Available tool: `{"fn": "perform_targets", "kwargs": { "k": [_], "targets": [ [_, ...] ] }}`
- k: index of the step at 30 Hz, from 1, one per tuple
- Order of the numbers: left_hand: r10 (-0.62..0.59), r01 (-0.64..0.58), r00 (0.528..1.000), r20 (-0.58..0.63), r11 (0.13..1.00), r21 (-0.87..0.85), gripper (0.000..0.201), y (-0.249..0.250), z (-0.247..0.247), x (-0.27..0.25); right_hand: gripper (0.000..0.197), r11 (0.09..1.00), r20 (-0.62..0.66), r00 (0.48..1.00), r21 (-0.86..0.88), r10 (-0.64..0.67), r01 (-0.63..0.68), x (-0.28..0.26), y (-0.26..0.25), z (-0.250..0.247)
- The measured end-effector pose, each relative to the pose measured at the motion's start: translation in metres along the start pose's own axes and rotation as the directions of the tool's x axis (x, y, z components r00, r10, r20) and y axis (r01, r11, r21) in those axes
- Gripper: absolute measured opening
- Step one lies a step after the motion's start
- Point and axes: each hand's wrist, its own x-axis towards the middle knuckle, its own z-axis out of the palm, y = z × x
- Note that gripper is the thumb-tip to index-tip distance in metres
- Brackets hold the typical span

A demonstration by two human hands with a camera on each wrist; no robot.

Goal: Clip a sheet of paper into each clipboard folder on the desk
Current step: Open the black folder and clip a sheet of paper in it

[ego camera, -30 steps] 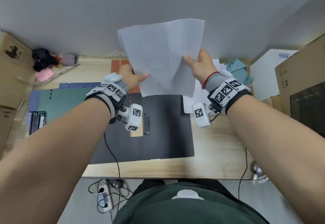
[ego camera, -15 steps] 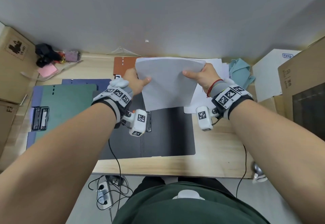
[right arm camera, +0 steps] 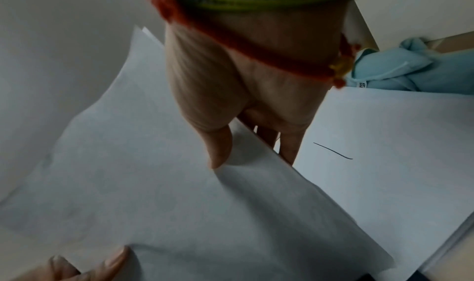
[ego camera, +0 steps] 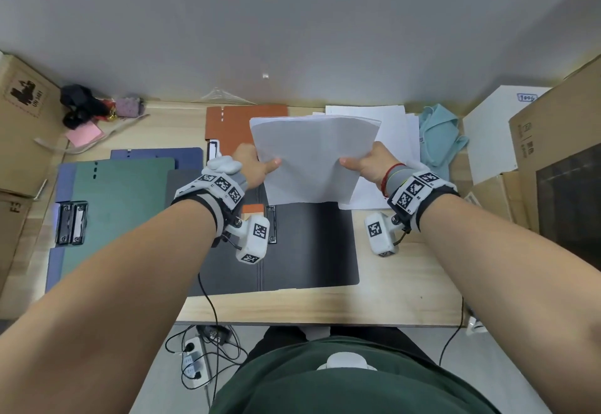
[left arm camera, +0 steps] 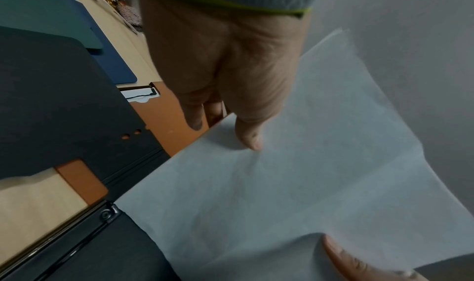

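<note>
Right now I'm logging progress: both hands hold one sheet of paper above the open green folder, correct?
Not quite. In the head view the left hand and right hand hold the sheet of paper above the open black folder; the green folder lies closed, further left.

The head camera looks steeply down from above the person's chest onto the desk (ego camera: 400, 296), facing the wall behind it, and takes in both forearms. The left wrist camera sits close under the left hand (left arm camera: 231, 66), looking along the thumb over the sheet of paper (left arm camera: 295, 194). The right wrist camera looks likewise along the right hand (right arm camera: 243, 86), very near. All three views share that sheet (ego camera: 312, 160); each wrist view also catches the opposite thumb at the sheet's far edge.
</note>
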Motion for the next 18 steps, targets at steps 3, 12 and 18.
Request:
{"fn": "perform_targets", "kwargs": {
  "k": [3,12,18],
  "targets": [
    [-0.020,0.020,0.998,-0.055,1.000,0.004,0.035,0.000,0.002,0.003,0.026,1.000,0.025,1.000,0.010,-0.009,0.008,0.001,0.002,0.000],
    [-0.211,0.207,0.977,-0.004,0.957,0.202,0.042,-0.005,0.017,0.017,0.062,0.852,-0.256,0.913,-0.346,0.318,-0.394,0.021,0.054,-0.054],
    [-0.286,0.248,0.956,0.062,0.904,0.348,0.036,-0.005,0.047,0.019,0.069,0.778,-0.306,0.854,-0.362,0.421,-0.513,0.030,0.068,-0.070]
  ]
}}
